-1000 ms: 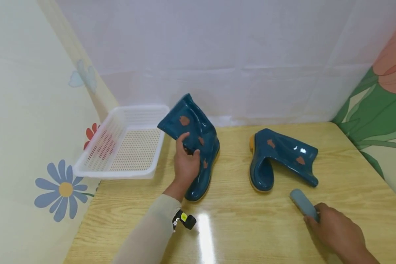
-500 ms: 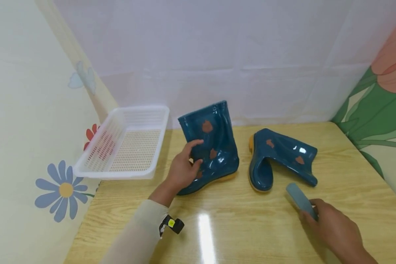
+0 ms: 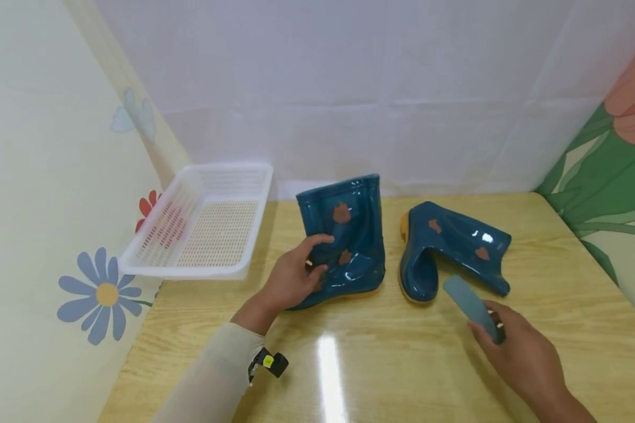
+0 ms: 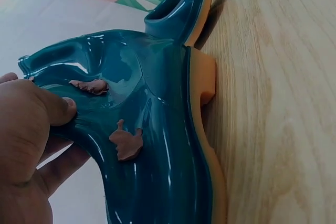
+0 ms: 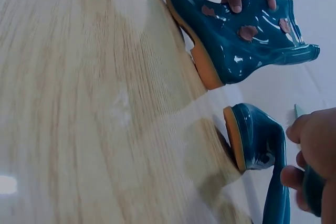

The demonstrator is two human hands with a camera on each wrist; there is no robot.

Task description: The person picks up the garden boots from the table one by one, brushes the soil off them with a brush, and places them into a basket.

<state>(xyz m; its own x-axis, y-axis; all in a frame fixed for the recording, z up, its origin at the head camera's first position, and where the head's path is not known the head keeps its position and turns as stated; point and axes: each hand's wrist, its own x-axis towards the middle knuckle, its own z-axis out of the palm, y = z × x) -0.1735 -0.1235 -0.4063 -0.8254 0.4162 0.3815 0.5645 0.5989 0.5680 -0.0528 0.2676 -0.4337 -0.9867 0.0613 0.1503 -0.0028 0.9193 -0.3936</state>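
My left hand (image 3: 291,275) grips a glossy dark teal rain boot (image 3: 361,232) at the front of its ankle, thumb on the near side. The boot is upright, toe to the left, its orange sole (image 4: 197,103) close over the table. Several reddish-brown patches (image 4: 126,141) mark its side. A second teal rain boot (image 3: 457,238) lies to the right, its shaft folded over to the right. In front of that boot my right hand (image 3: 524,352) holds a blue-grey oblong brush (image 3: 468,302); its underside is hidden in the head view.
A white perforated plastic basket (image 3: 185,271) stands at the left back of the wood-grain table (image 3: 402,364). A pale sheet (image 3: 349,88) hangs behind the table, and flower-patterned walls (image 3: 100,294) flank it.
The left hand has turned the boot from tilted, toe toward me, to upright with the toe left, and shifted it slightly right. The right hand has moved the brush forward and left.
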